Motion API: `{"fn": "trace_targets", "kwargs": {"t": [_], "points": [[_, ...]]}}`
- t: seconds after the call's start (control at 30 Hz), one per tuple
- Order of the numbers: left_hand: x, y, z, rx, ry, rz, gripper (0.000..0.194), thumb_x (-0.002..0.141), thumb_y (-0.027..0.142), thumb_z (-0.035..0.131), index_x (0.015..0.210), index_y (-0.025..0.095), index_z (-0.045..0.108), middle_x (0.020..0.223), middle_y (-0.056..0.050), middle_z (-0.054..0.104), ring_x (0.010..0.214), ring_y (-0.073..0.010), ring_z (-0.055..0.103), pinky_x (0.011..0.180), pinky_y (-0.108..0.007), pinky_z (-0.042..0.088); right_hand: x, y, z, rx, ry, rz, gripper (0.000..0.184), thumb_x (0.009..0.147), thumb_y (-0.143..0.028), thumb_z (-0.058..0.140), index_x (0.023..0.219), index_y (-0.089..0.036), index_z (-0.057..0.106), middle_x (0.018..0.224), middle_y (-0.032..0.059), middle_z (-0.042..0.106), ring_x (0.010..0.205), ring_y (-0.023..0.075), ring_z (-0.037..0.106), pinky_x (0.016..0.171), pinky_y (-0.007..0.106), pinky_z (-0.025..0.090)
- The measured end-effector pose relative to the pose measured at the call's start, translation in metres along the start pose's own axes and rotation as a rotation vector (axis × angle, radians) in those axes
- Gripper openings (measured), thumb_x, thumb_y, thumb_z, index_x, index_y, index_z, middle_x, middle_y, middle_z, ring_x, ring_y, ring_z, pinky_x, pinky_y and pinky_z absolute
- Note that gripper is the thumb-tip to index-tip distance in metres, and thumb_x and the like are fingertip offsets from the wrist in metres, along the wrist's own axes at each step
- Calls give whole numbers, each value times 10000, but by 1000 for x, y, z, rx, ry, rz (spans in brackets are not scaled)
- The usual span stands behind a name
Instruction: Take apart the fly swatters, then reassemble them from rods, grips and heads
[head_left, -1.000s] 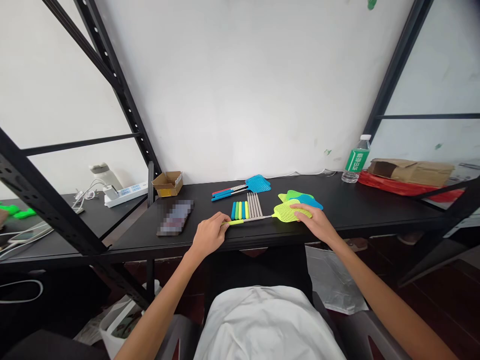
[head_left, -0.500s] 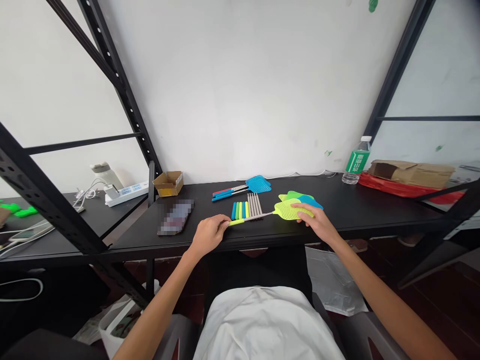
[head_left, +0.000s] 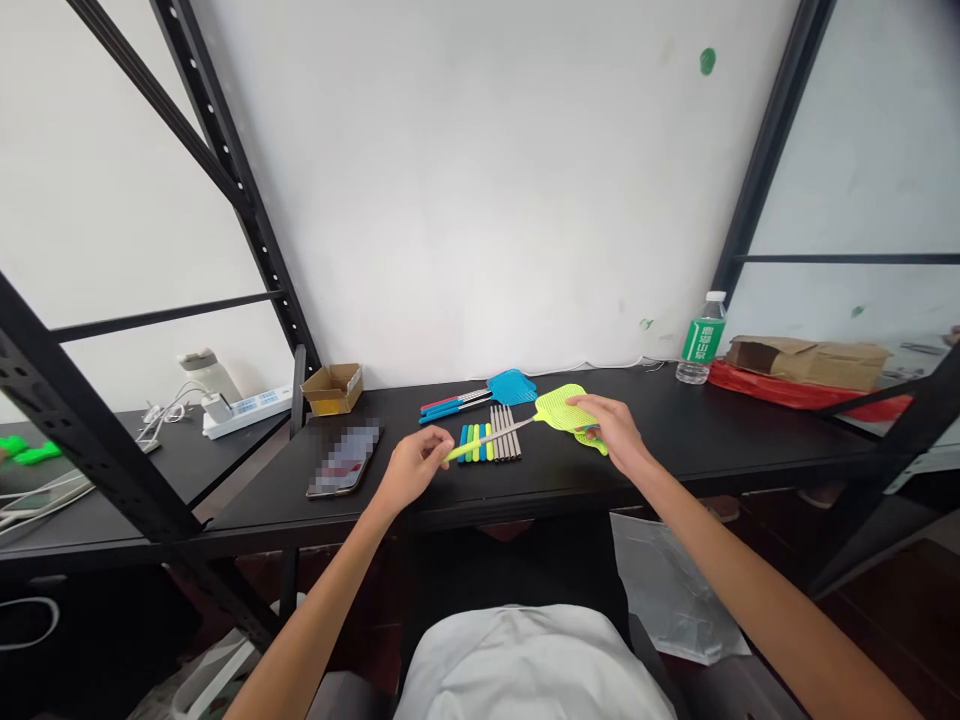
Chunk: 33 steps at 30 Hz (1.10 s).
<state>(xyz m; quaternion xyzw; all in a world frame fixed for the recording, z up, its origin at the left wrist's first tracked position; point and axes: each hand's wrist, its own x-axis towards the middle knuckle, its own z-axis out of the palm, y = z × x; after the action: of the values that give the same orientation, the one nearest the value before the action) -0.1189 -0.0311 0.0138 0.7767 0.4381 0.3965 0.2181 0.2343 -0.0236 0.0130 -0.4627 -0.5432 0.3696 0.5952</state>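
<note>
A yellow-green fly swatter (head_left: 561, 404) is held between my two hands, tilted over the table. My left hand (head_left: 411, 464) pinches the end of its yellow grip, and my right hand (head_left: 613, 432) grasps the edge of its perforated head. Under the metal rod lies a row of blue, green and yellow handle grips (head_left: 474, 456), and beside them are several silver rods (head_left: 507, 440). Other swatter heads (head_left: 594, 442) lie mostly hidden beneath my right hand. Behind the rods, a pile of blue swatters (head_left: 513, 386) rests with its handles pointing left.
On the black table (head_left: 675, 440), a phone (head_left: 345, 462) and a small cardboard box (head_left: 333, 390) stand at the left. A water bottle (head_left: 702, 340) and a paper package (head_left: 810, 364) on red plastic are at the right. Black metal posts (head_left: 247, 220) rise at both sides.
My hands have raised the yellow-green swatter, its head shifting up and a little left over the other heads. The camera view has tipped slightly. Both hands keep their hold.
</note>
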Motion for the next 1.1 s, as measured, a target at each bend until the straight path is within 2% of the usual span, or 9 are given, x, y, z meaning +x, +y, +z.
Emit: {"fn": "trace_targets", "kwargs": {"t": [0.1, 0.2, 0.33, 0.47, 0.63, 0.8, 1.1], "points": [[25, 4, -5, -149, 129, -43, 286, 858, 472, 629, 886, 187, 641, 598, -11, 650, 554, -164, 597, 550, -232, 376, 22, -9, 16, 117, 146, -8, 276, 733, -394, 687, 859, -168, 785, 1050, 89, 694, 595, 139, 607, 432, 225, 385], [47, 4, -2, -263, 281, -114, 306, 780, 461, 710, 881, 178, 651, 533, 1, 605, 425, -113, 461, 453, -213, 281, 28, -7, 25, 182, 259, -40, 265, 715, -375, 672, 844, -173, 784, 1037, 71, 694, 588, 126, 592, 434, 220, 385], [55, -4, 17, -549, 357, -245, 322, 725, 440, 749, 876, 182, 631, 496, 37, 500, 407, -95, 395, 402, -200, 268, 15, 13, 26, 178, 265, -19, 267, 696, -360, 649, 814, -156, 774, 860, 59, 679, 510, 114, 557, 409, 220, 341], [44, -13, 32, -635, 303, -301, 291, 716, 406, 763, 819, 183, 607, 484, 85, 328, 399, -60, 264, 379, -186, 212, 6, 24, 27, 150, 263, -45, 268, 715, -348, 624, 824, -143, 758, 772, 41, 625, 478, 110, 531, 403, 226, 339], [34, -14, 32, -685, 238, -288, 269, 765, 413, 736, 817, 195, 588, 504, 111, 174, 415, -49, 127, 379, -187, 143, 4, 18, 27, 84, 216, -74, 338, 739, -325, 594, 993, -147, 728, 737, 20, 580, 452, 111, 519, 371, 215, 304], [35, -12, 31, -712, 241, -312, 259, 763, 403, 729, 805, 193, 583, 502, 109, 184, 413, -50, 127, 374, -193, 144, 0, 16, 27, 86, 198, -102, 485, 753, -315, 601, 1219, -185, 629, 722, 0, 578, 449, 118, 527, 354, 195, 300], [38, -14, 32, -720, 248, -335, 239, 758, 384, 713, 816, 184, 595, 483, 110, 199, 392, -49, 148, 369, -200, 138, 2, 21, 27, 140, 204, -85, 681, 750, -323, 604, 1404, -161, 508, 678, -2, 586, 448, 115, 501, 327, 170, 277]]}}
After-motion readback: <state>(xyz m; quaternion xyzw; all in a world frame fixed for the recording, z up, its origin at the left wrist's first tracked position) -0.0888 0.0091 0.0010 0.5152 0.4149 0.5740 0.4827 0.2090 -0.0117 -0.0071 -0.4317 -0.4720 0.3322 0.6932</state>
